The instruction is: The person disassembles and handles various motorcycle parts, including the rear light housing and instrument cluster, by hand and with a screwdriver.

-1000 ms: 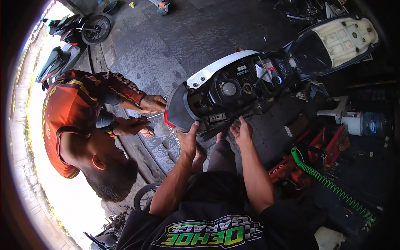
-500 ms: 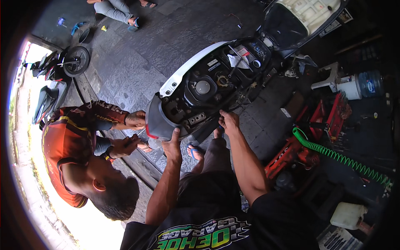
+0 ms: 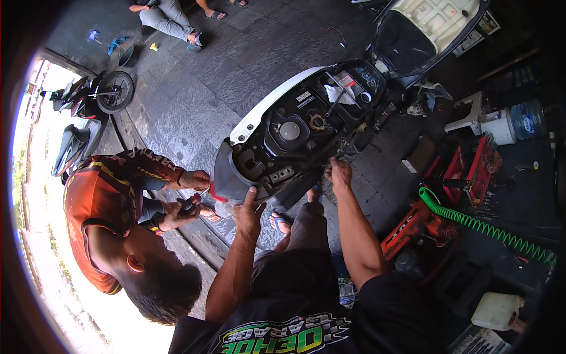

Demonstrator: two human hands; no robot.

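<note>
A scooter (image 3: pixel 312 100) with its rear body stripped open stands in front of me, and a white side panel (image 3: pixel 265 109) runs along its far side. My left hand (image 3: pixel 247 216) grips the near edge of the dark grey tail cover (image 3: pixel 232 177), thumb on top and fingers underneath. A red tail light (image 3: pixel 214 193) shows at the cover's end. Beside the scooter's near side, my right hand (image 3: pixel 339 175) is closed with fingers bent together; whatever they hold is hidden. The fuel cap (image 3: pixel 289 131) and a T-shaped wrench (image 3: pixel 339 94) lie within the open body.
At my left a co-worker in an orange shirt (image 3: pixel 97 206) bends close, both hands near the tail light. The raised seat (image 3: pixel 433 35) is at the far right. A red jack (image 3: pixel 413 230), a green coiled hose (image 3: pixel 471 223) and a water bottle (image 3: pixel 526 121) stand right.
My right hand has shifted slightly right along the scooter's near side. My left hand keeps its hold on the tail cover. The whole view has moved a little.
</note>
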